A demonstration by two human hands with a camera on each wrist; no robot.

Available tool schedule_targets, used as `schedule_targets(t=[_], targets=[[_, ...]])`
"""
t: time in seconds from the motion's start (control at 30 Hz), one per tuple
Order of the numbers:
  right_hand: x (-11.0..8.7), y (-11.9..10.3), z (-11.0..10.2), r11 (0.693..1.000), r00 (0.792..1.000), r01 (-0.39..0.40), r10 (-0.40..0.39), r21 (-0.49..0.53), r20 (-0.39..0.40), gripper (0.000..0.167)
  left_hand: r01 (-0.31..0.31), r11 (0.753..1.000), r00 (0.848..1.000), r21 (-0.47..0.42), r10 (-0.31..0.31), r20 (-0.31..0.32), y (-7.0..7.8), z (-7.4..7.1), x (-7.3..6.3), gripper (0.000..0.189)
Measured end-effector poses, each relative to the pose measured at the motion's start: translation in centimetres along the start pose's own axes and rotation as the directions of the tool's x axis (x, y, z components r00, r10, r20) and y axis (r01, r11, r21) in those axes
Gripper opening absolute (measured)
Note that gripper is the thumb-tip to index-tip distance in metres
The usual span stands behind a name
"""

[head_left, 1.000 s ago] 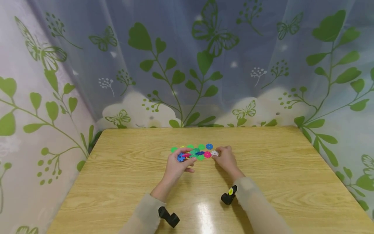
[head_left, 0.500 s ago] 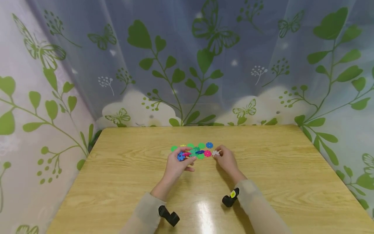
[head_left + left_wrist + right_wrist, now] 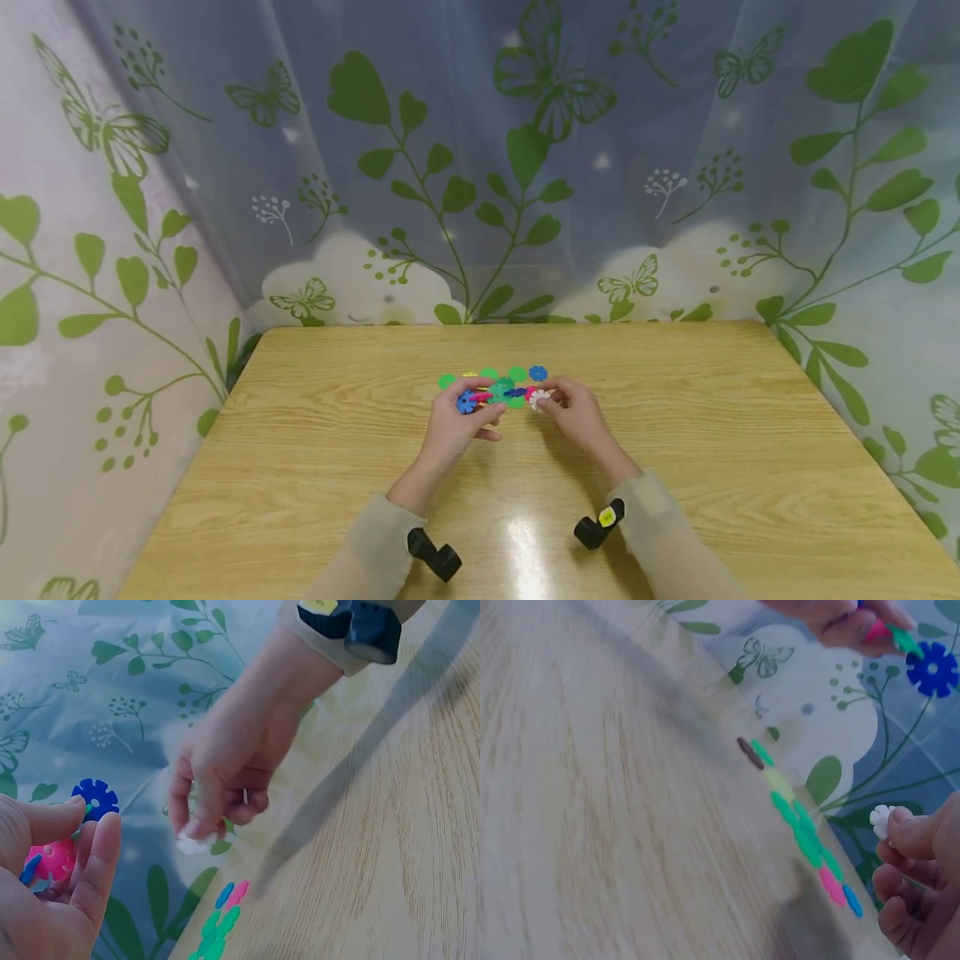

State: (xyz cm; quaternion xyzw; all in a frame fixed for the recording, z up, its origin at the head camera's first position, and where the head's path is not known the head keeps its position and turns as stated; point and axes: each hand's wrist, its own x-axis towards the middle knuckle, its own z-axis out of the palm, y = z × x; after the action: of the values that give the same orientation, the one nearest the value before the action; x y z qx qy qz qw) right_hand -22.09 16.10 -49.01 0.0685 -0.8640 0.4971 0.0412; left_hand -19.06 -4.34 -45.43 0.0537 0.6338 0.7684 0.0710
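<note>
My left hand (image 3: 450, 425) holds a short chain of linked notched plastic discs. A blue disc (image 3: 466, 402) is at its near left end, then a pink disc (image 3: 52, 861), a green disc (image 3: 498, 390) and a dark blue disc (image 3: 101, 802) at the far end. Between thumb and fingertips, my right hand (image 3: 583, 417) pinches a white notched disc (image 3: 881, 820), raised above the table and apart from the chain in both wrist views. Part of the chain is hidden by the left fingers.
Loose discs lie in rows on the wooden table (image 3: 337, 467) behind the hands: several green discs (image 3: 808, 840), a pink disc (image 3: 832, 886), a blue disc (image 3: 538, 373), a yellow disc (image 3: 778, 784) and a brown disc (image 3: 750, 753). A patterned curtain (image 3: 480, 167) hangs behind the table.
My right hand has picked up the white disc from the right end of the loose discs and brought it left, nearer the chain. The left hand has hardly moved.
</note>
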Motion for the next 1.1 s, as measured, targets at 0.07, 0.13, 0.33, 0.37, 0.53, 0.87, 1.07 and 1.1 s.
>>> schedule_targets(t=[0.07, 0.13, 0.33, 0.37, 0.53, 0.87, 1.07, 1.1], targets=[[-0.3, -0.6, 0.0, 0.999, 1.0, 0.016, -0.017, 0.047, 0.015, 0.019, -0.001, 1.0, 1.0, 0.004, 0.001, 0.001, 0.0, 0.0, 0.0, 0.048], [-0.6, -1.0, -0.1, 0.996, 0.999, 0.019, -0.022, 0.084, 0.025, 0.018, -0.001, 1.0, 1.0, 0.008, 0.001, 0.002, 0.0, -0.1, 0.0, 0.048], [-1.5, -2.5, -0.6, 0.976, 0.997, 0.027, -0.042, 0.215, 0.068, 0.012, 0.015, 1.0, 1.0, 0.012, -0.015, 0.008, 0.0, -0.1, 0.0, 0.044], [-1.7, -3.1, -0.7, 0.971, 0.997, 0.032, -0.05, 0.238, 0.067, 0.011, 0.02, 1.0, 1.0, 0.013, -0.02, 0.008, 0.2, 0.0, -0.1, 0.044], [-2.4, -5.0, -1.3, 0.934, 1.0, 0.011, -0.019, 0.357, 0.019, 0.015, 0.025, 0.999, 1.0, 0.021, -0.025, 0.005, 1.9, 0.5, -1.0, 0.041], [-2.2, -4.2, -0.1, 0.882, 0.998, 0.023, 0.007, 0.471, -0.062, 0.021, 0.021, 1.0, 1.0, 0.013, -0.021, 0.008, 2.3, 0.6, -1.2, 0.044], [-2.3, -4.5, 0.1, 0.865, 0.997, 0.014, 0.024, 0.502, -0.07, 0.021, 0.022, 1.0, 1.0, 0.01, -0.022, 0.013, 2.2, 0.5, -1.3, 0.043], [-2.3, -4.6, 0.2, 0.865, 0.997, 0.018, 0.021, 0.502, -0.072, 0.021, 0.025, 1.0, 1.0, 0.012, -0.025, 0.016, 2.2, 0.5, -1.3, 0.042]])
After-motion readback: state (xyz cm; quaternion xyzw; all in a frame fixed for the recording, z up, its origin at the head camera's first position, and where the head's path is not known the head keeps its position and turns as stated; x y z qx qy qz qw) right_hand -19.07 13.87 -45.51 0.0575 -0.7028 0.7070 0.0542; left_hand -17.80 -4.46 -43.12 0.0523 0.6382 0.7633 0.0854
